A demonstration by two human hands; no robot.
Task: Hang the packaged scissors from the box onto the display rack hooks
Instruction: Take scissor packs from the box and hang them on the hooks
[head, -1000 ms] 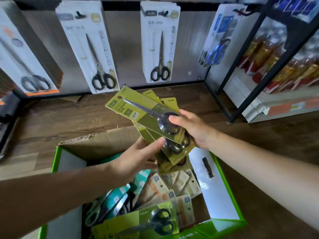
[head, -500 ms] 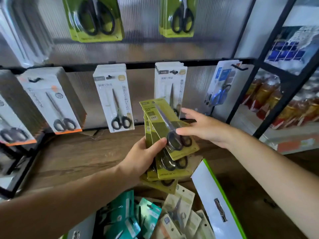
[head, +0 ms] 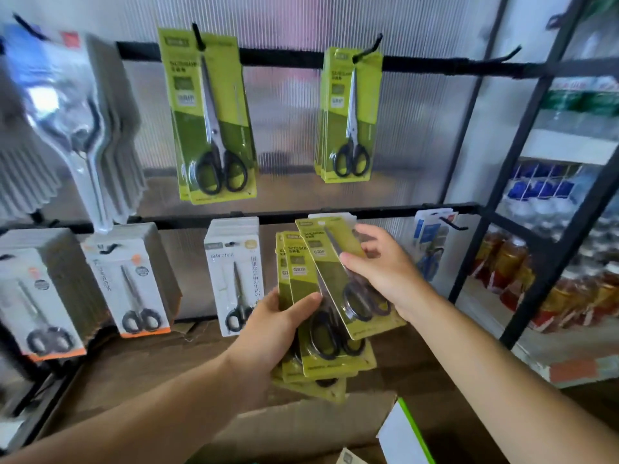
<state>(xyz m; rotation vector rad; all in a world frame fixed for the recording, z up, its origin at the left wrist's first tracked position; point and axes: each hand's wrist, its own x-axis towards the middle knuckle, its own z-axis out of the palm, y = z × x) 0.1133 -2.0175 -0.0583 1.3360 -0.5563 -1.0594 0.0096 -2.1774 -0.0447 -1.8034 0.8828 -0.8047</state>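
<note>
The left hand (head: 268, 333), forearm raised, gripped a fanned stack of green scissor packs (head: 330, 363), thumb across its front, while the right hand (head: 385, 272) pinched the tilted top pack (head: 331, 272), both just below the lower rail (head: 187, 220).

Green scissor packs (head: 335, 361) in both hands (head: 268, 333) (head: 385, 272)

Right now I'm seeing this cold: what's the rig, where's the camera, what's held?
No machine: a person works bare-handed, and the single picture comes from a camera on their head, looking forward and down. The left hand grips a fanned stack of green scissor packs; the right hand pinches one pack in front of it. On the rack's upper rail, matching green packs hang from two hooks, with a bare hook further right. White-carded scissors hang on the lower rail. The cardboard box sits below the hands.
</note>
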